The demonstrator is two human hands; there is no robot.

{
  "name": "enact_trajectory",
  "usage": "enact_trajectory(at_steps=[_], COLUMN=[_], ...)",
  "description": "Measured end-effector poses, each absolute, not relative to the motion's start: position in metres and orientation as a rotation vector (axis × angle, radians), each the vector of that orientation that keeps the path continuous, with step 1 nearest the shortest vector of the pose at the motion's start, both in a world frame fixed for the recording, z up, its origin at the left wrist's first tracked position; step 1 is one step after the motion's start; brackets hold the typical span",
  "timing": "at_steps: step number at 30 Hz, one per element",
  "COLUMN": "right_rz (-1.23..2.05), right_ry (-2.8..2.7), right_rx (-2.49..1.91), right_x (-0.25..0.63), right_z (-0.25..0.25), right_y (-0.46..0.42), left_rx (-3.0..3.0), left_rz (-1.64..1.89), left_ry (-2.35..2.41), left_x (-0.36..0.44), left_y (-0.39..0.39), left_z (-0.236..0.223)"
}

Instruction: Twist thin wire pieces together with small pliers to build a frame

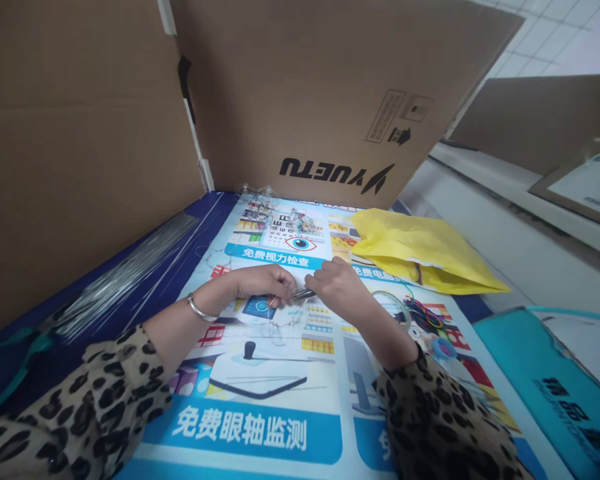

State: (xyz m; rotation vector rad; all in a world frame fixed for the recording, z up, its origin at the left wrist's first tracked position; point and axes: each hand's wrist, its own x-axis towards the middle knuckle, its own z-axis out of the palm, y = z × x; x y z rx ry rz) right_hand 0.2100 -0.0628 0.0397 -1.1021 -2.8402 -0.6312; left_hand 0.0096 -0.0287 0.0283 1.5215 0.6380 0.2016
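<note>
My left hand, with a silver bangle at the wrist, is closed in a pinch on a thin clear or silvery wire that loops down below the fingers. My right hand is wrapped round a small metal tool with a narrow tip, like pliers or tweezers; its handle is hidden in the fist. The tip points left and meets the wire at my left fingertips. Both hands are close together above a printed poster. Leopard-print sleeves cover both forearms.
A bundle of straight wires lies left, near a teal-handled tool. Tangled wire pieces lie ahead. To the right are a yellow bag, coloured cords, a tape roll and a teal package. Cardboard stands behind.
</note>
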Motion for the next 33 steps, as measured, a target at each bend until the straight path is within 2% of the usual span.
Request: enact_trajectory(at_steps=[19,33], right_rz=[-0.562,-0.541], right_ry=[-2.852,-2.587], right_rx=[-1.132,-1.622], right_x=[0.21,0.213], right_z=[0.031,0.021], right_y=[-0.063,-0.057], left_rx=[1.562,1.422], left_rz=[0.173,0.419], left_ry=[0.598,0.722], left_x=[0.009,0.012], left_y=[-0.027,-0.027], left_z=[0.026,0.019])
